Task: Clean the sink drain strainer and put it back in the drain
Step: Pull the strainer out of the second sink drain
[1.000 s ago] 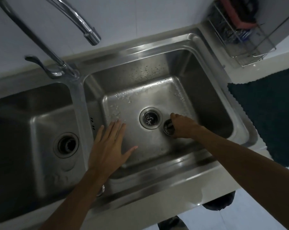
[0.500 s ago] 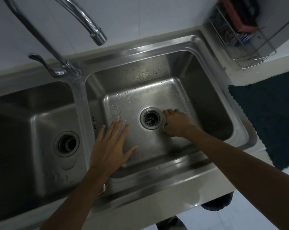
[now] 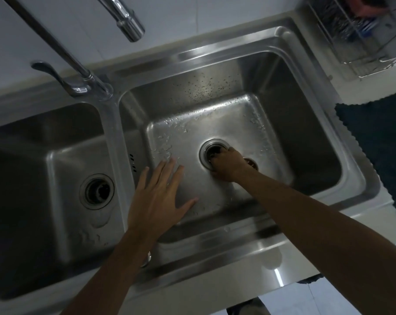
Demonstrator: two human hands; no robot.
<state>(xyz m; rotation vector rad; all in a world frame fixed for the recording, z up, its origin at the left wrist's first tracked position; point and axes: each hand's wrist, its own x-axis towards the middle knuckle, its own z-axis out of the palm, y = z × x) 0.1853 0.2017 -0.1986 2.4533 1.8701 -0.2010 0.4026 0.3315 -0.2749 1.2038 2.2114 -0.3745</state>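
at the far left, the left basin (image 3: 44, 178) is being shown in shadow, with its own drain opening (image 3: 97, 191) uncovered at the bottom. behind the divider, the tap (image 3: 90, 80) is being seen rising from its base, its spout (image 3: 130, 26) hanging over the back of the right basin (image 3: 215, 123). the left hand (image 3: 159, 197) is being held flat over the wet floor of that basin, its fingers (image 3: 167, 169) spread apart and closed on nothing. further right, the right hand (image 3: 227, 165) is being pressed down at the drain (image 3: 209, 148), its fingers curled into the opening; whether anything is being gripped there cannot be told. just beside that hand, partly hidden behind it, a round metal piece that seems to be the strainer (image 3: 251, 162) is being left on the basin floor. at the far right, a wire rack (image 3: 362, 35) and a dark mat (image 3: 378, 144) are being carried on the tabletop (image 3: 342, 87).
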